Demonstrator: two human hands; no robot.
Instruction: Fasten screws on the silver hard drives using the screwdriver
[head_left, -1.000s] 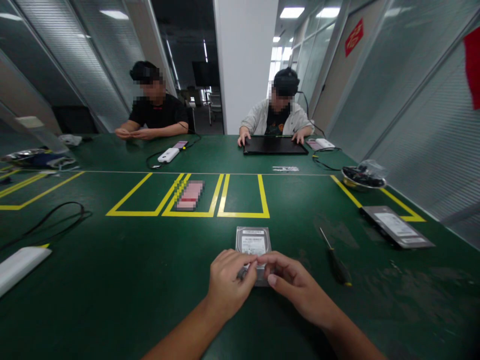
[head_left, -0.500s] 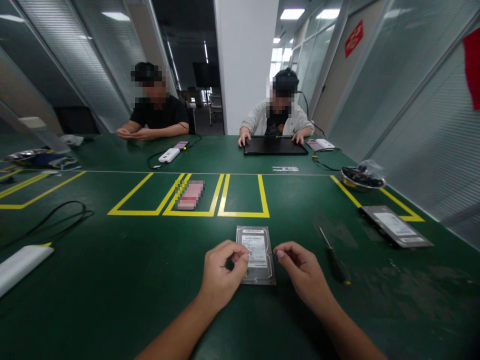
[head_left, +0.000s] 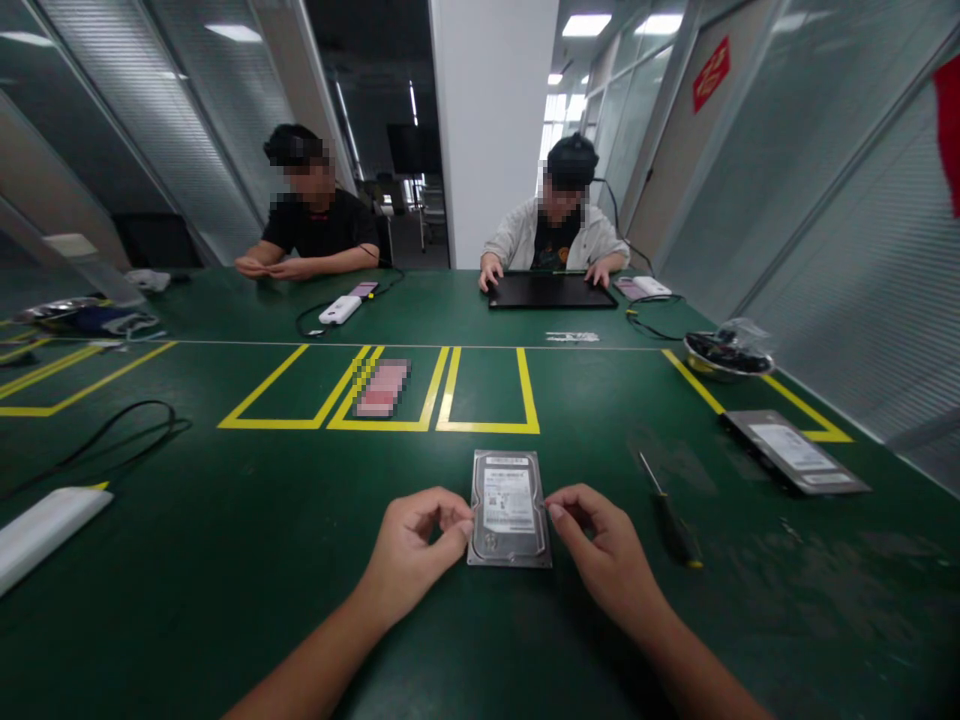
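A silver hard drive [head_left: 508, 515] with a white label lies flat on the green table in front of me. My left hand [head_left: 420, 545] is at its left edge, with thumb and bent fingers closed against the side. On the opposite edge, the fingertips of my right hand [head_left: 600, 535] are pinched at the drive's side. The drive's label faces up and is uncovered. To the right of my right hand lies a screwdriver [head_left: 675, 528] with a dark handle, its metal tip pointing away from me.
A second hard drive [head_left: 796, 452] lies at the right, near a metal bowl [head_left: 727, 365] of dark parts. Yellow tape outlines [head_left: 487, 428] and a pink phone [head_left: 384, 388] lie ahead. A white power bank [head_left: 49, 535] is at left. Two people sit opposite, one holding a black panel [head_left: 551, 290].
My left hand has moved left, off the top of the hard drive to its left edge, uncovering the label. My right hand has shifted slightly left to the drive's right edge.
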